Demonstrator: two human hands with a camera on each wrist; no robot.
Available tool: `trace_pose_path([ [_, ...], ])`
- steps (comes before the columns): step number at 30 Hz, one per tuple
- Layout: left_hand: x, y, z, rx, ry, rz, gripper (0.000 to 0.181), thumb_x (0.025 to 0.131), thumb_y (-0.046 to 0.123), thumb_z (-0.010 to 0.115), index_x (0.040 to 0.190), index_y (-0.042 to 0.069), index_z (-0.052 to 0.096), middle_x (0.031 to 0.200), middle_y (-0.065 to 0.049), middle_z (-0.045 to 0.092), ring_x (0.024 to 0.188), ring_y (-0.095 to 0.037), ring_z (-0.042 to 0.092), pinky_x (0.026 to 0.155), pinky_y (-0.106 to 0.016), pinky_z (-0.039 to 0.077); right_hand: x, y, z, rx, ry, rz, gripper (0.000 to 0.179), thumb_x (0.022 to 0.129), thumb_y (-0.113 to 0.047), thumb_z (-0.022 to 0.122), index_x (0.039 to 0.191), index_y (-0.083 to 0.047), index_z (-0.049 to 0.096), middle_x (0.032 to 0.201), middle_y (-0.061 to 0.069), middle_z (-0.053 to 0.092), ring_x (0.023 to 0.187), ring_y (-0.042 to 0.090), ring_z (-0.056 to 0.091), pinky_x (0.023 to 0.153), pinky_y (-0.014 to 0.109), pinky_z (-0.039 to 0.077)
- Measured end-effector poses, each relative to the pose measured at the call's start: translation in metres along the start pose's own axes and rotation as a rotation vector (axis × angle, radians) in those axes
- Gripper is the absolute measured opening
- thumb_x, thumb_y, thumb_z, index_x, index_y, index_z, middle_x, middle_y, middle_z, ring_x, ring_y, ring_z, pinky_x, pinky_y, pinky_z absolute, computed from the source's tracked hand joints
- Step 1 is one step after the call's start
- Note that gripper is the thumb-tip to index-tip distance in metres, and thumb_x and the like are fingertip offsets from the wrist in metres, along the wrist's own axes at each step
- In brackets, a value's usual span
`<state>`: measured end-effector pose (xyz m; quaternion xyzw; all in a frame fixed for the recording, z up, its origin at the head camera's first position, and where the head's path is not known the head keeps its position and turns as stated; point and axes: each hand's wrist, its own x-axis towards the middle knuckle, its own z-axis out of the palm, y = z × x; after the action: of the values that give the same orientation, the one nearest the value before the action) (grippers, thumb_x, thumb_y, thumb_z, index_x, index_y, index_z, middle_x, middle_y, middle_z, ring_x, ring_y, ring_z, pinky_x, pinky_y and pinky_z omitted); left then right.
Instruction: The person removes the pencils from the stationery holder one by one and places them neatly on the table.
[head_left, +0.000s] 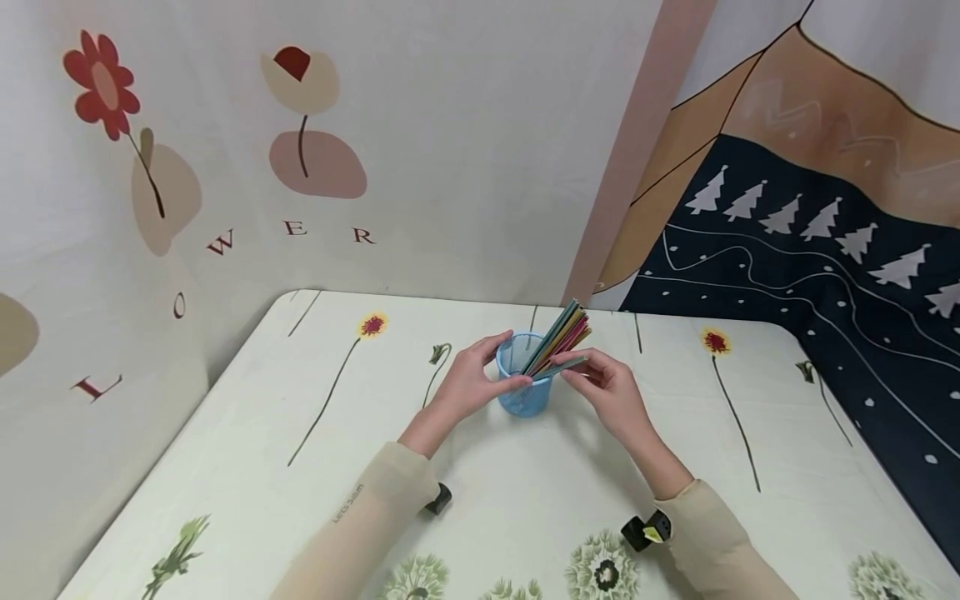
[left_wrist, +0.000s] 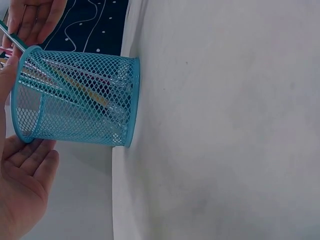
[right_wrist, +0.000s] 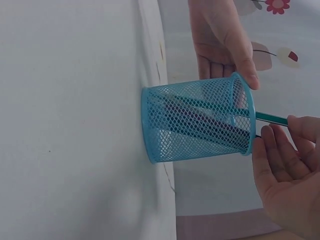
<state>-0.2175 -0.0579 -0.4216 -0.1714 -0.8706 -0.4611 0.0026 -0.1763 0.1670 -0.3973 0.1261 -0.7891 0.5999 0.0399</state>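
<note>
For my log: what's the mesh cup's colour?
The mesh cup is blue, clearest in the left wrist view.

Likely home corner: floral tablecloth (head_left: 510,492), flower-print curtain (head_left: 465,150), tree-print curtain (head_left: 795,258).

Blue mesh cup (head_left: 525,403), upright, near table's (head_left: 487,492) far edge, roughly mid-width. Multicoloured pencils (head_left: 556,338) bundled inside, leaning toward right edge. One green pencil (right_wrist: 271,118) slants lower, over rim.

Flowered tablecloth (head_left: 525,492), tree-printed backdrop (head_left: 810,267), seemingly fabric
</note>
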Motion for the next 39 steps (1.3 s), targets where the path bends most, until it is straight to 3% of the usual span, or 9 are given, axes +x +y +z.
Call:
trace_pose_path([
  [5, 0.0, 0.0, 0.0, 0.004, -0.002, -0.004, 0.085, 0.08, 0.042, 0.082, 0.15, 0.013, 0.045, 0.152, -0.01, 0.05, 0.137, -0.03, 0.053, 0.111, -0.042, 0.049, -0.001, -0.004, -0.003, 0.052, 0.035, -0.015, 0.025, 0.096, -0.005, 0.063, 0.12, 0.002, 0.064, 0.124, 0.021, 0.067, 0.102, -0.004, 0.066, 0.091, 0.013, 0.056],
  [11, 0.0, 0.0, 0.0, 0.002, -0.006, -0.003, 0.084, 0.08, 0.041, 0.082, 0.15, 0.012, 0.045, 0.152, -0.011, 0.05, 0.137, -0.03, 0.052, 0.112, -0.041, 0.049, -0.001, -0.009, -0.009, 0.128, 0.106, -0.051, 0.026, 0.097, -0.006, 0.063, 0.12, 0.006, 0.061, 0.11, -0.009, 0.073, 0.102, -0.001, 0.068, 0.091, 0.019, 0.058],
  [14, 0.001, 0.0, -0.001, 0.007, -0.005, 0.008, 0.084, 0.08, 0.04, 0.083, 0.15, 0.012, 0.045, 0.151, -0.012, 0.05, 0.136, -0.031, 0.053, 0.111, -0.042, 0.049, 0.001, -0.012, -0.012, 0.168, 0.147, -0.086, 0.026, 0.098, -0.006, 0.062, 0.119, 0.008, 0.06, 0.106, -0.015, 0.072, 0.102, 0.001, 0.069, 0.091, 0.022, 0.059],
  [39, 0.001, 0.001, -0.003, 0.019, -0.015, -0.005, 0.085, 0.08, 0.041, 0.083, 0.15, 0.012, 0.045, 0.151, -0.011, 0.05, 0.136, -0.033, 0.053, 0.111, -0.045, 0.049, 0.009, -0.047, -0.044, 0.386, 0.368, -0.342, 0.024, 0.097, -0.001, 0.06, 0.12, 0.001, 0.061, 0.107, 0.004, 0.072, 0.102, 0.014, 0.072, 0.085, 0.026, 0.062],
])
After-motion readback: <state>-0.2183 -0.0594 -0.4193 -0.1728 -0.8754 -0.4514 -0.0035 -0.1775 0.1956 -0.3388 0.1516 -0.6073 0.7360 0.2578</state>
